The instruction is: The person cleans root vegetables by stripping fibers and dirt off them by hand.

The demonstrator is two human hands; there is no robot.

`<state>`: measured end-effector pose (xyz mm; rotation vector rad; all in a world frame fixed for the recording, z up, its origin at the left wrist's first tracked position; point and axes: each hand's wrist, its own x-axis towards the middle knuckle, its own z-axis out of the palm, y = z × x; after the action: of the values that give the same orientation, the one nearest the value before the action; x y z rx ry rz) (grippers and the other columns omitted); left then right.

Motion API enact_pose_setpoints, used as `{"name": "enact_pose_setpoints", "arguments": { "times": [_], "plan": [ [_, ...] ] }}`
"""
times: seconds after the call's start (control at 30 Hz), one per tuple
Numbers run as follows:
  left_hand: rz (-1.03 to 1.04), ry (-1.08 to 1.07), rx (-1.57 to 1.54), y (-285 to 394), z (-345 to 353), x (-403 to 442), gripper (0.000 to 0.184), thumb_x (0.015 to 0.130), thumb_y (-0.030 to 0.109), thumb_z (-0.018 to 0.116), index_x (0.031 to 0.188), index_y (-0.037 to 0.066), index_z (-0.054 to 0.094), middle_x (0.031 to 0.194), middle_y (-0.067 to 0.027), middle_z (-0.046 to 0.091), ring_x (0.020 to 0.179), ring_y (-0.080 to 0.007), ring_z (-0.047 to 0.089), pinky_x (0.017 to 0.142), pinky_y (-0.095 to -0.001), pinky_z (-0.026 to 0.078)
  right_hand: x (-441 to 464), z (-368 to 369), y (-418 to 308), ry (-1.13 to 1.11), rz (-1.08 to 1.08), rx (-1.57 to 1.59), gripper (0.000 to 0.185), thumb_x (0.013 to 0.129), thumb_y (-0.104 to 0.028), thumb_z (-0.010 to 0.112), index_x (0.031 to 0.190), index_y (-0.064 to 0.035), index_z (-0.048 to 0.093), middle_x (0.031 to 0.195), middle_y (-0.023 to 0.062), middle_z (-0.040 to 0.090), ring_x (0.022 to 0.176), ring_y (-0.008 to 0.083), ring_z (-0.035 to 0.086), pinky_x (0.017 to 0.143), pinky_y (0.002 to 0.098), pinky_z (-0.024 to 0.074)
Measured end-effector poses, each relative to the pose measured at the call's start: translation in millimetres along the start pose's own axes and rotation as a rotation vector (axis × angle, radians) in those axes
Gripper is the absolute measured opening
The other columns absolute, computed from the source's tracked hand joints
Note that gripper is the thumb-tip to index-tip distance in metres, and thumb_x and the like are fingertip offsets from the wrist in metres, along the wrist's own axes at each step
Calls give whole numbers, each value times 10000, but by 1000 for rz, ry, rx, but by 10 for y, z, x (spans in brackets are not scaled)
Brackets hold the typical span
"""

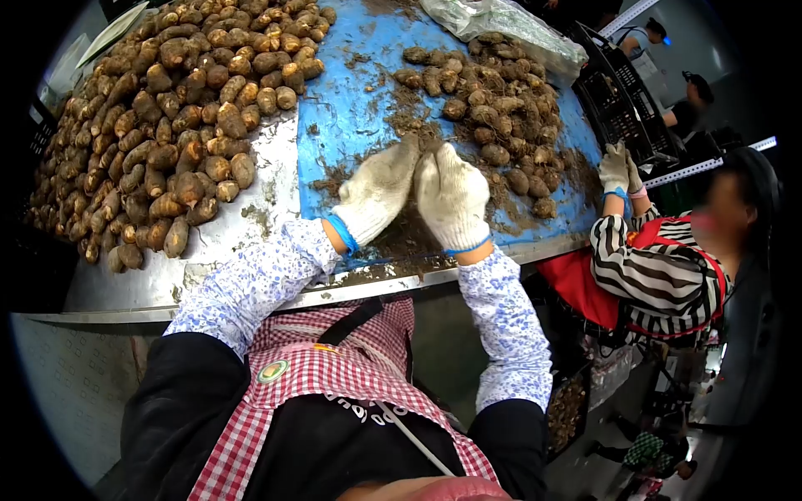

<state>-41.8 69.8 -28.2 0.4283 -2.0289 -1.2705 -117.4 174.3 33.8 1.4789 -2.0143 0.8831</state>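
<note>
Rooty tubers [494,154] lie just beyond the right hand's [454,196] grip.

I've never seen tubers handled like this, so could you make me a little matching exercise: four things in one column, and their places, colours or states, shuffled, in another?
1. Larger heap of tubers
2. Plastic bag
3. Camera wearer's left hand
4. Camera wearer's apron

A. Red-and-white check
B. In a pale, soiled glove, close beside the right hand
C. On the left, with bare metal tabletop showing beside it
D. At the far side of the blue sheet

Pairs: 1-C, 2-D, 3-B, 4-A
</note>
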Motion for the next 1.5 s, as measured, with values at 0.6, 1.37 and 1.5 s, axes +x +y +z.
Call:
{"name": "enact_pose_setpoints", "arguments": {
  "times": [0.6, 1.37, 1.5],
  "plan": [
    [-283, -193, 134, 178, -220, 52, 612, 1020, 539, 302, 975, 13, 611, 744, -131, 602, 661, -236, 590, 624, -370, 496, -126, 78, -146, -243, 388, -60, 224, 982, -250, 497, 917, -57, 590, 698, 132, 632, 579, 285, 635, 525, 399, 527],
    [-377, -258, -434, 135, -232, 26, 524, 1020, 516, 377, 1219, 59, 537, 956, -62, 596, 778, -138, 587, 614, -244, 513, -252, -126, -71, -382, 610, 610, 198, 937, -183, 620, 960, 12, 598, 889, 171, 669, 790, 260, 666, 685, 353, 518],
    [-929, -171, -793, 400, -361, 72, 482, 955, 572, 499, 1076, 118, 607, 775, -20, 576, 518, -75, 541, 383, -202, 406, -132, -170, 14, -669, 215, -174, 141, 908, -166, 588, 861, -34, 571, 827, 167, 640, 758, 355, 656, 690, 406, 546]
  ]
}}
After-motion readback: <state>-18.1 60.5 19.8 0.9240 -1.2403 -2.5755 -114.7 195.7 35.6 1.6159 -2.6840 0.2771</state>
